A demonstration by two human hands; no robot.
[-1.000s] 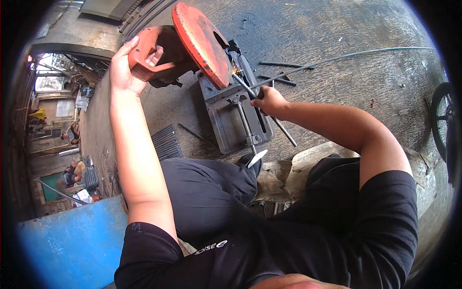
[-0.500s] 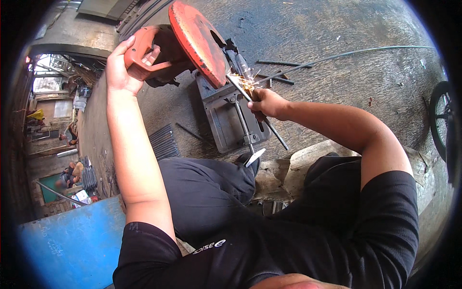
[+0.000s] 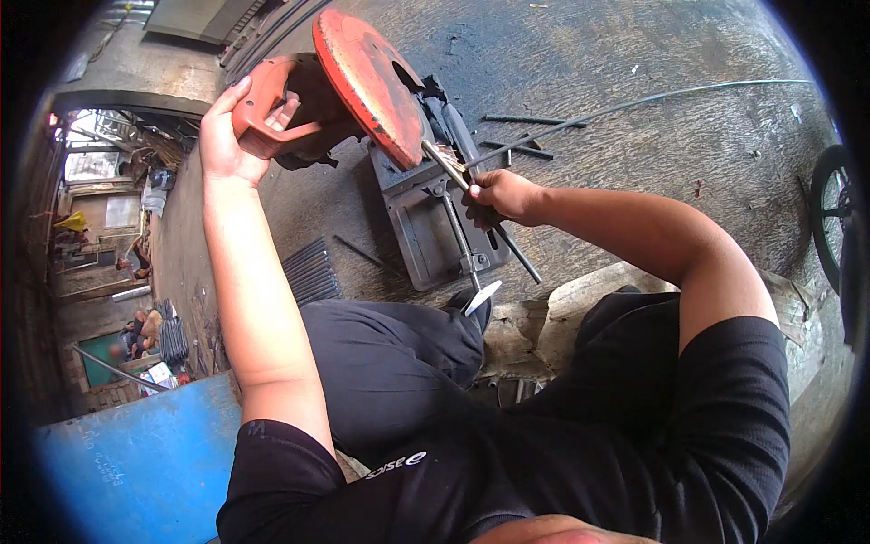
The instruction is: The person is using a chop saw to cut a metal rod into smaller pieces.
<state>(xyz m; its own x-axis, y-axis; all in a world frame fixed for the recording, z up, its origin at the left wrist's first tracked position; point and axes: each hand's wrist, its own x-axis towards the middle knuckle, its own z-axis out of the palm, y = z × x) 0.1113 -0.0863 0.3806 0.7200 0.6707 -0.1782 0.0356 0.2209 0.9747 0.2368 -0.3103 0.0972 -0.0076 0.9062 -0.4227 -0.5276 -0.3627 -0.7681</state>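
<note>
My left hand (image 3: pixel 230 136) is closed around the looped handle (image 3: pixel 263 100) of a chop saw, with its fingertips showing through the loop. The saw's worn red blade guard (image 3: pixel 367 86) tilts over its dark metal base (image 3: pixel 426 231). In my right hand (image 3: pixel 506 196) is a metal rod (image 3: pixel 523 257), pinched between thumb and fingers. Its upper end meets the lower edge of the guard, where faint sparks (image 3: pixel 448 156) show. The cutting disc's contact with the rod is mostly hidden. Beside the base's vise screw, the pale crank handle (image 3: pixel 482 297) sits near my knee.
Several cut rods (image 3: pixel 311 270) lie side by side left of the base. Short rod pieces (image 3: pixel 521 150) and a long thin rod (image 3: pixel 671 94) rest on the floor to the right. A wheel (image 3: pixel 829 213) stands far right; a blue panel (image 3: pixel 136 453) is lower left. People sit farther left.
The spray of sparks has shrunk to a faint trace. The saw's guard and handle have shifted slightly left and down in view; both hands keep their hold.
</note>
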